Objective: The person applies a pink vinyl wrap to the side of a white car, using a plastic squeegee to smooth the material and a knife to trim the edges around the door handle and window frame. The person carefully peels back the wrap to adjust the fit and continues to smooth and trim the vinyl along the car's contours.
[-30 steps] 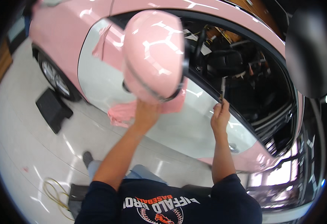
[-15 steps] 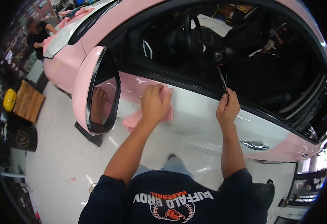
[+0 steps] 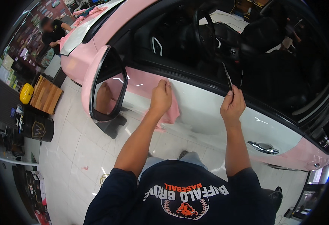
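Note:
My left hand is closed, pinching the edge of a sheet of pink film just under the window line of the car door. The loose part of that film hangs down below my fingers, and pink covers the door between it and the side mirror. To the right, the bare door panel is white. At the window's lower edge my right hand is closed round a slim, dark, blade-like tool that points up and is mirrored in the glass. Its exact kind I cannot make out.
The chrome door handle sits at lower right, with pink bodywork behind it. Left of the car stand a black drum and a wooden board with a yellow case. Another person stands by the car's front.
My left hand has shifted slightly right and its grip on the film has changed; the film now hangs straighter. My right hand still holds the tool upright. The whole view has shifted a little.

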`<state>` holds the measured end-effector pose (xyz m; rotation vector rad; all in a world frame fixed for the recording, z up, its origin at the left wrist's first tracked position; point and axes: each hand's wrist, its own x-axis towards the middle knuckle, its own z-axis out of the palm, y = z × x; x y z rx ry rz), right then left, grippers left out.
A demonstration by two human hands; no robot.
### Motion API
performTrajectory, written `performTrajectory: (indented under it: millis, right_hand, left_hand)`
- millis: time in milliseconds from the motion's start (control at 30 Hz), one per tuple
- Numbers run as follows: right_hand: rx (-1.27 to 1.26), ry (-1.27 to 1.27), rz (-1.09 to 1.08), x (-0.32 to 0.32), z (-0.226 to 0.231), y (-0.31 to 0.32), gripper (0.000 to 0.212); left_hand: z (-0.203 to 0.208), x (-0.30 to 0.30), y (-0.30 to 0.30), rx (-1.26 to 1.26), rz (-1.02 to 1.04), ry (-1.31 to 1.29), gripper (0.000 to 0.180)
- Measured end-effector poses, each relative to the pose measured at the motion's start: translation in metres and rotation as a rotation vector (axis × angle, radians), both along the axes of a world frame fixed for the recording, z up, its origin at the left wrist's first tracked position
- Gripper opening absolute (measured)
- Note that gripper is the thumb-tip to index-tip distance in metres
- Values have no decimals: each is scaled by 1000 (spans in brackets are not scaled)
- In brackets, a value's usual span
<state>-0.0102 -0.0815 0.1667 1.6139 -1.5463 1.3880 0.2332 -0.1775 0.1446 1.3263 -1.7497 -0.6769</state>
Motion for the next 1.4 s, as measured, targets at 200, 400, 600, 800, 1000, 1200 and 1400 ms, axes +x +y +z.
performTrajectory:
  millis: [200, 400, 600, 800, 1000, 1200, 1400]
  right_hand:
    - [-7, 56, -105, -3, -1, -3, 20]
    - [32, 32, -188, -2, -3, -2, 22]
    - [41, -421, -106, 12, 15, -4, 19]
    - [231, -561, -98, 36, 42, -31, 48]
    - [119, -212, -264, 72, 20, -81, 35]
    - [115, -88, -378, 71, 11, -91, 28]
    - [197, -51, -488, 67, 10, -93, 31]
  left_hand:
    - [3, 12, 8, 110, -88, 86, 31]
    - [-18, 31, 17, 148, -144, 264, 35]
    - [-32, 44, 8, 227, -227, 219, 44]
    - [-16, 44, 2, 384, -301, 63, 53]
    - [-12, 41, 8, 239, -297, -4, 51]
    - [-14, 59, 20, 197, -289, -64, 47]
    - [-15, 95, 27, 194, -334, -77, 44]
